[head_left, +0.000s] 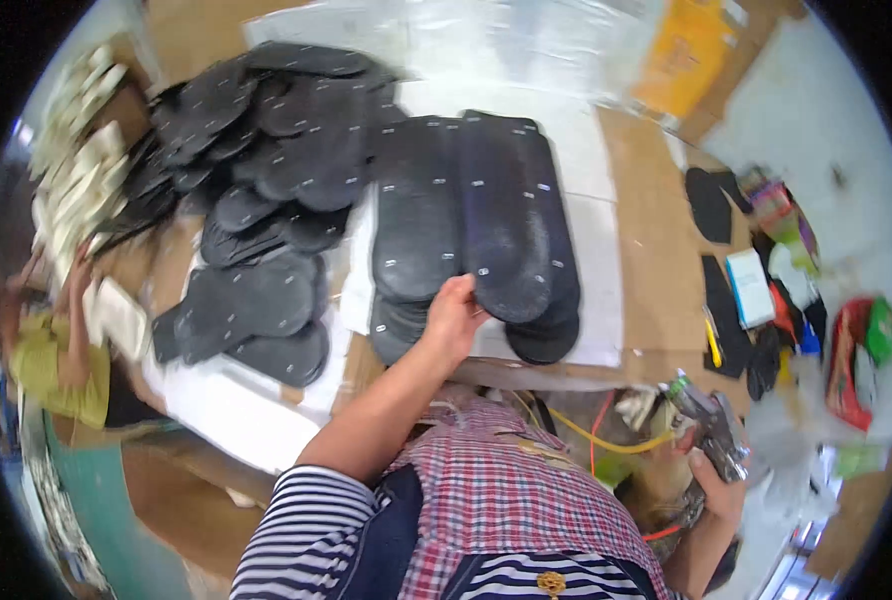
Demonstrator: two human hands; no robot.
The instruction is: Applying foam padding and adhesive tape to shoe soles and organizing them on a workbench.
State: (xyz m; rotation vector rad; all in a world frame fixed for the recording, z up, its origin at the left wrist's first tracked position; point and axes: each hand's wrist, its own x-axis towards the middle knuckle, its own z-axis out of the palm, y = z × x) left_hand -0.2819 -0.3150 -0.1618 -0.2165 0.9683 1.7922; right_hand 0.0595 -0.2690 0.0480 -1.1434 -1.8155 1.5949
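My left hand [454, 318] is closed at the near end of two side-by-side stacks of black shoe insoles. Its fingers pinch the rounded edge of a black insole [506, 220] on the right stack. Beside it lies the left stack [416, 210], its top piece also dotted with small silvery marks. Off the table's front edge at the right, my right hand [721, 490] is wrapped round a metal spray gun [711, 425]. An orange hose runs below the gun.
Many black insoles [266, 130] are heaped at the left, with white pieces [81, 190] beyond. Another person [61, 370] works at the far left. A box [749, 288], a yellow cutter [713, 338] and bags lie right. A yellow hose [606, 435] hangs below the table edge.
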